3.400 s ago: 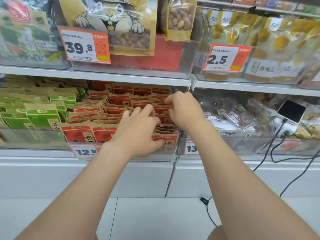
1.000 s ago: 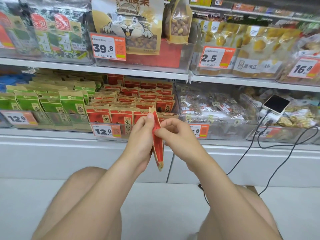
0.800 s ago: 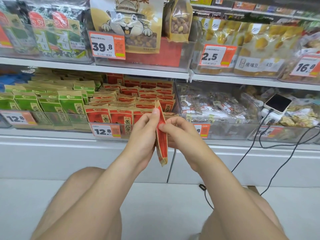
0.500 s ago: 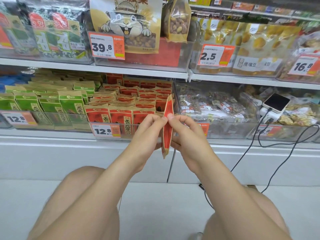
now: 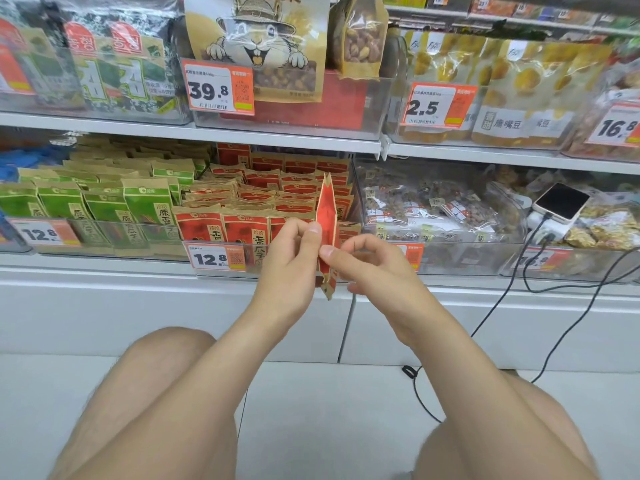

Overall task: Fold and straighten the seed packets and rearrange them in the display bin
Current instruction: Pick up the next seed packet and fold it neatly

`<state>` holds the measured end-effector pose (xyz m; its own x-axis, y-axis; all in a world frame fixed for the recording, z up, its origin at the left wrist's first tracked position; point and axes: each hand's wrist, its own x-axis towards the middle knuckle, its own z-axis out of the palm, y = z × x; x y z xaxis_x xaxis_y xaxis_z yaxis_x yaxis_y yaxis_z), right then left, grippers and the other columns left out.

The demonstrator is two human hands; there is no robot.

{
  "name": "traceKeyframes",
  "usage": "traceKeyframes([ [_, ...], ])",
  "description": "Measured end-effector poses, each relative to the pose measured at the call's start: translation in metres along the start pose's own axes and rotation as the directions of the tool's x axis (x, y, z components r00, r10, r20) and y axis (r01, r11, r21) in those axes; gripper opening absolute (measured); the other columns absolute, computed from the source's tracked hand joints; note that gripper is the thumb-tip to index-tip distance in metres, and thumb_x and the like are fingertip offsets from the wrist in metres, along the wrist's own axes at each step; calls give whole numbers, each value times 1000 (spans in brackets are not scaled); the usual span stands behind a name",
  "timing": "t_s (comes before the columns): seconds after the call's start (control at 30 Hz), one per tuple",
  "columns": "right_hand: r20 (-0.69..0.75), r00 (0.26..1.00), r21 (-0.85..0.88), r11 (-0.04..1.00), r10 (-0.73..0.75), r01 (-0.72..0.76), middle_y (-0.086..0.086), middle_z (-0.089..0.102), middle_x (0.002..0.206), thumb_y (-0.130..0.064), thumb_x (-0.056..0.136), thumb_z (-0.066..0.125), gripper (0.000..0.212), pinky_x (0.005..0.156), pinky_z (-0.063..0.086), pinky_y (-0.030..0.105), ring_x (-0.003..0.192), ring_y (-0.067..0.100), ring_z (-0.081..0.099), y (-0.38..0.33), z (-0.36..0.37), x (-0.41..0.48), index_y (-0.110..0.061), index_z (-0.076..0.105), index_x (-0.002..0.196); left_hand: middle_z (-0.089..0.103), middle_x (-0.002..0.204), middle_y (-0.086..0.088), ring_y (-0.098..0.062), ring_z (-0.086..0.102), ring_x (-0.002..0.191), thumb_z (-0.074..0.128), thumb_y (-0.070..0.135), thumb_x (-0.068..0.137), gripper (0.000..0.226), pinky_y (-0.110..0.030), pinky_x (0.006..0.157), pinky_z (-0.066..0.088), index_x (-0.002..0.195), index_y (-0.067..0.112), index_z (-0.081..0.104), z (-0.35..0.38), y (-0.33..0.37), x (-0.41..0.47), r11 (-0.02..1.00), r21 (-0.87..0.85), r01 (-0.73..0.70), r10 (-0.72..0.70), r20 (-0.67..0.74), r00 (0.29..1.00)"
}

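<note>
Between the fingertips of two bare hands, a red packet [image 5: 327, 209] stands upright, edge-on to the head camera. Its pointed brown top rises above the fingers and its lower end pokes out below them.

The left hand [image 5: 294, 271] pinches the left face, thumb tip pressed flat on the paper. The right hand [image 5: 375, 271] pinches lower on the right side, thumb tip on the paper and the other fingers arched loosely to the right. Both hands are clamped on this one packet, which is held in the air, apart from the shelf.

Just behind the fingers is the bin [image 5: 252, 251], clear-fronted and packed with rows of matching red packets [image 5: 249, 192] standing upright. An orange tag [image 5: 216, 259] reading 12.8 hangs on its front, just left of the left knuckles.

Farther left of the fingers are green packs [image 5: 104, 202] in the next bin. To their right is a clear tub of small wrapped snacks [image 5: 433, 209]. Beyond that a phone [image 5: 561, 202] lies screen up, with a black cable [image 5: 491, 317] trailing down.

Above the fingers, an upper shelf [image 5: 277, 133] holds a big bag printed with a cartoon squirrel [image 5: 256, 46].

Below the hands are two bare knees [image 5: 166, 393] over a pale floor [image 5: 329, 410].
</note>
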<state>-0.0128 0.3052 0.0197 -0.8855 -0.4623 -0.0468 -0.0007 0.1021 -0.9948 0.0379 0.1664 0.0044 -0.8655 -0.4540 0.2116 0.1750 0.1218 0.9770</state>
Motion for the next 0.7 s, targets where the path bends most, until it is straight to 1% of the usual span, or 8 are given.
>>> traceKeyframes([
  [0.07, -31, 999, 30, 999, 11, -10, 7, 82, 102, -37, 95, 81, 37, 96, 63, 43, 99, 22, 80, 2, 2, 0, -3, 70, 104, 59, 68, 4, -21, 61, 70, 55, 43, 111, 39, -52, 73, 61, 87, 12, 60, -1, 0, 1, 999, 31, -32, 33, -27, 999],
  [0.17, -72, 997, 72, 996, -42, 47, 14, 81, 104, -35, 101, 75, 29, 94, 65, 44, 103, 33, 78, 4, 5, 1, -6, 75, 96, 62, 69, 4, -25, 62, 73, 65, 51, 100, 44, -63, 84, 62, 77, 13, 64, -6, -2, 3, 999, 34, -13, 13, 16, 1000],
  [0.27, -116, 989, 69, 993, -91, 99, 14, 81, 100, -30, 104, 71, 25, 87, 67, 41, 100, 31, 79, 5, 2, 2, -9, 77, 92, 73, 73, 1, -18, 71, 82, 66, 51, 94, 41, -59, 93, 60, 69, 18, 70, -10, -3, 3, 993, 115, -34, 26, 66, 997],
  [0.37, -125, 987, 60, 992, -103, 111, 11, 82, 97, -26, 105, 70, 23, 84, 65, 37, 97, 27, 79, 7, -2, 3, -7, 79, 94, 80, 89, -6, -1, 71, 113, 59, 51, 100, 45, -53, 103, 56, 75, 18, 75, -13, -6, 5, 981, 170, -95, 71, 144, 987],
  [0.43, -129, 986, 72, 991, -101, 111, 13, 81, 97, -24, 104, 71, 22, 91, 64, 42, 96, 30, 77, 7, -4, 3, -9, 79, 90, 79, 100, -11, -15, 72, 117, 50, 54, 103, 51, -56, 103, 56, 90, 12, 77, -13, -9, 6, 976, 182, -121, 85, 196, 977],
  [0.53, -156, 980, 53, 990, -122, 132, 18, 80, 96, -24, 102, 73, 23, 100, 60, 53, 89, 31, 72, 5, -5, 3, -10, 78, 84, 74, 97, -12, -37, 71, 98, 43, 52, 106, 50, -63, 92, 56, 98, 12, 71, -12, -13, 6, 965, 211, -153, 108, 210, 972],
  [0.63, -206, 929, -168, 947, -306, 275, 11, 76, 79, -29, 100, 74, 26, 80, 61, 54, 76, 35, 69, 7, -5, 6, -15, 70, 78, 71, 119, 0, -21, 66, 121, 45, 42, 108, 38, -58, 103, 53, 92, 17, 70, -10, -14, 6, 957, 215, -195, 147, 219, 965],
  [0.7, -178, 878, -432, 837, -445, 336, 0, 65, 65, -28, 102, 70, 28, 62, 49, 41, 60, 23, 58, 10, -7, 6, -18, 61, 78, 63, 139, 8, -2, 48, 143, 49, 32, 109, 35, -45, 116, 43, 81, 23, 68, -8, -13, 5, 941, 269, -204, 159, 179, 971],
])
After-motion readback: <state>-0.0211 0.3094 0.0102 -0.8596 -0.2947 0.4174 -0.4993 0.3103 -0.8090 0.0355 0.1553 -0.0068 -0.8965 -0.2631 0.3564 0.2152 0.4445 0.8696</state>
